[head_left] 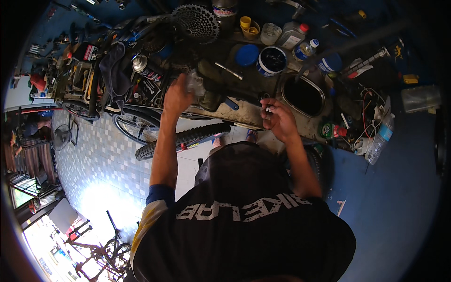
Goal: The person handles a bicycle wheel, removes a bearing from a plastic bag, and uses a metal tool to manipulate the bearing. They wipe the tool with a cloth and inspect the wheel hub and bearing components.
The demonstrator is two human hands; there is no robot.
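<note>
Head camera: a small shiny piece (268, 109) is held in the curled, nearly closed fingers of the right hand (282, 122), beside a dark oval basin (304, 97) at the near edge of the workbench (248, 109). Crumpled clear plastic (196, 84) is met by the partly curled left hand (177, 97) (whether it is gripped cannot be told).

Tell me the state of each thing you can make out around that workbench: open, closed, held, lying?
Tub: open, dark inside
Blue lid: lying beside the tub
Red-capped bottle: closed
White-capped bottle: closed
Metal rod: lying
Clear plastic bag: crumpled
Left hand: at the bag, grip unclear
Right hand: holding a small part
</note>
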